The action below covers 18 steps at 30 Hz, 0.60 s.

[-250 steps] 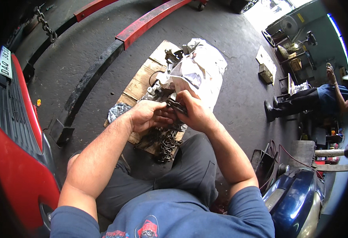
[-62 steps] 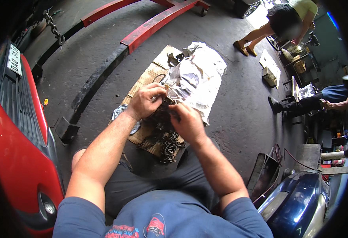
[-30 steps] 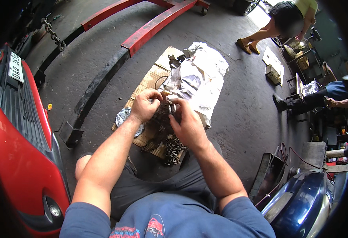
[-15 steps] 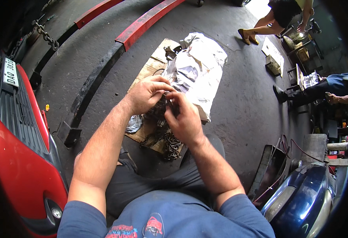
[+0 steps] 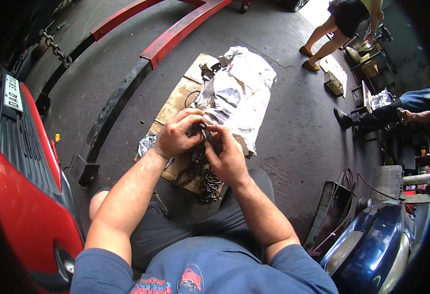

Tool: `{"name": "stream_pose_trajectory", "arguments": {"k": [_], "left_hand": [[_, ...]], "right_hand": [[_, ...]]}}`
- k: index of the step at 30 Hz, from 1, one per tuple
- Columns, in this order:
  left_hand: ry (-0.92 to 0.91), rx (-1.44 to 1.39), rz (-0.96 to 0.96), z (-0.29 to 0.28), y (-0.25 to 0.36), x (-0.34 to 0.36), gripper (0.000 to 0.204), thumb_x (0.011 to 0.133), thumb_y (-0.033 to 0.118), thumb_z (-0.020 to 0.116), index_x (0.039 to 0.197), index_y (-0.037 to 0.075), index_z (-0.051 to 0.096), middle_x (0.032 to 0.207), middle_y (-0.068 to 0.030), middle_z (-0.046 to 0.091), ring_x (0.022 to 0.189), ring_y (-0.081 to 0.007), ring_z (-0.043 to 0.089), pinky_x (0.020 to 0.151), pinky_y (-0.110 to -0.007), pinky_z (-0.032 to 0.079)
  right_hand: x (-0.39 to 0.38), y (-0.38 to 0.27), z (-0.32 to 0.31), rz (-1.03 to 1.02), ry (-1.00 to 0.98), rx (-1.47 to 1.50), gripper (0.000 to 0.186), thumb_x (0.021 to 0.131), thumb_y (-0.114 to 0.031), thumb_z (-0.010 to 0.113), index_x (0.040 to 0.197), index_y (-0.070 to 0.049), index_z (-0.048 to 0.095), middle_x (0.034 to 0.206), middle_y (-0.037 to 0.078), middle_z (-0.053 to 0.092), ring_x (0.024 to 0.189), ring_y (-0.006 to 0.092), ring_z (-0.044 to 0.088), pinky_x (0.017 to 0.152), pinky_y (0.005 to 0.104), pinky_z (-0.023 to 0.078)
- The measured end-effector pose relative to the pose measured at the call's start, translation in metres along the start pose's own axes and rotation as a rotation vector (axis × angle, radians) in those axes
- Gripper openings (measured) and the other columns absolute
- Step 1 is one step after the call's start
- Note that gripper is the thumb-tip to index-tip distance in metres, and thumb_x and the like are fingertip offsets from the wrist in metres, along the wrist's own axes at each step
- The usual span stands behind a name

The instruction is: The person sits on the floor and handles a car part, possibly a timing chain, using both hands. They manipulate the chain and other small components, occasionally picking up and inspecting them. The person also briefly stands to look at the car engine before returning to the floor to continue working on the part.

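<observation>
Lap: dark trousers (image 5: 200, 229), knees apart on either side of the work.
Chain: a dark metal chain (image 5: 210, 185) heaped at the near end of a tan board (image 5: 176, 104).
Right hand (image 5: 228, 158): thumb and forefinger closed on a small dark metal part (image 5: 204, 131).
Left hand (image 5: 178, 136): fingers curled, tips pinching at the same part from the other side — the exact contact is partly hidden.
Metal part: held between the two hands, above the board and just beyond the chain.
Rag: a crumpled grey-blue rag (image 5: 147, 142) at the board's left edge.
Cover: a bulky white cloth (image 5: 239, 93) along the board's right side, dark metalwork (image 5: 208, 71) showing at its far end.
Flanks: red car (image 5: 21, 201) on the left, glossy blue bodywork (image 5: 371, 247) on the right.
Floor frame: red-and-black steel legs (image 5: 181, 35) beyond the board.
Far right: two other people — one in shorts (image 5: 348, 18), one in dark trousers and boots (image 5: 371, 120).
</observation>
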<state>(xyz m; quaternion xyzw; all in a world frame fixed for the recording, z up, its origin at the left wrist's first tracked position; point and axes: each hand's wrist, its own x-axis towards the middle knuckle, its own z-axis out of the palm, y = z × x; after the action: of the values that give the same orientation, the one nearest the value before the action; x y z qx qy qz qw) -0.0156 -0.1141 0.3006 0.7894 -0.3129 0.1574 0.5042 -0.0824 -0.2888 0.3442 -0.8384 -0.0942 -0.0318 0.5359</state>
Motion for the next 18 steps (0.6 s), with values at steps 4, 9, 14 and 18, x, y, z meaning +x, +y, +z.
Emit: {"name": "stream_pose_trajectory", "arguments": {"k": [4, 9, 14, 18], "left_hand": [[0.068, 0.053, -0.002, 0.002, 0.0, -0.006, 0.034, 0.07, -0.002, 0.075, 0.103, 0.003, 0.07, 0.113, -0.0132, 0.07, 0.105, -0.0253, 0.069, 0.089, -0.035, 0.057], [0.042, -0.06, -0.087, -0.005, 0.001, -0.005, 0.034, 0.07, -0.003, 0.074, 0.103, 0.003, 0.07, 0.111, -0.0127, 0.071, 0.104, -0.026, 0.069, 0.089, -0.035, 0.056], [-0.054, -0.075, -0.062, -0.012, -0.005, 0.003, 0.029, 0.072, 0.0, 0.073, 0.1, 0.004, 0.069, 0.11, -0.0118, 0.069, 0.099, -0.0261, 0.069, 0.086, -0.034, 0.057], [-0.175, -0.108, -0.062, -0.012, -0.005, 0.015, 0.054, 0.062, 0.013, 0.081, 0.114, 0.012, 0.066, 0.115, -0.0121, 0.057, 0.102, -0.031, 0.06, 0.086, -0.039, 0.051]], "right_hand": [[-0.002, 0.003, 0.006, 0.009, 0.026, 0.048, 0.04, 0.086, 0.0, 0.066, 0.124, -0.007, 0.054, 0.087, 0.005, 0.058, 0.078, 0.0127, 0.058, 0.07, 0.0278, 0.049], [0.008, 0.0, -0.005, 0.006, -0.012, 0.08, 0.04, 0.087, 0.0, 0.067, 0.124, -0.007, 0.054, 0.087, 0.003, 0.058, 0.079, 0.0099, 0.057, 0.071, 0.0261, 0.049], [0.031, -0.002, -0.033, 0.112, -0.151, -0.003, 0.034, 0.087, -0.007, 0.069, 0.118, -0.006, 0.056, 0.092, 0.01, 0.064, 0.082, 0.0192, 0.064, 0.075, 0.0321, 0.053], [0.037, -0.022, -0.035, 0.188, -0.241, -0.007, 0.028, 0.087, -0.007, 0.067, 0.112, -0.005, 0.053, 0.094, 0.013, 0.063, 0.083, 0.024, 0.065, 0.074, 0.0363, 0.054]]}}
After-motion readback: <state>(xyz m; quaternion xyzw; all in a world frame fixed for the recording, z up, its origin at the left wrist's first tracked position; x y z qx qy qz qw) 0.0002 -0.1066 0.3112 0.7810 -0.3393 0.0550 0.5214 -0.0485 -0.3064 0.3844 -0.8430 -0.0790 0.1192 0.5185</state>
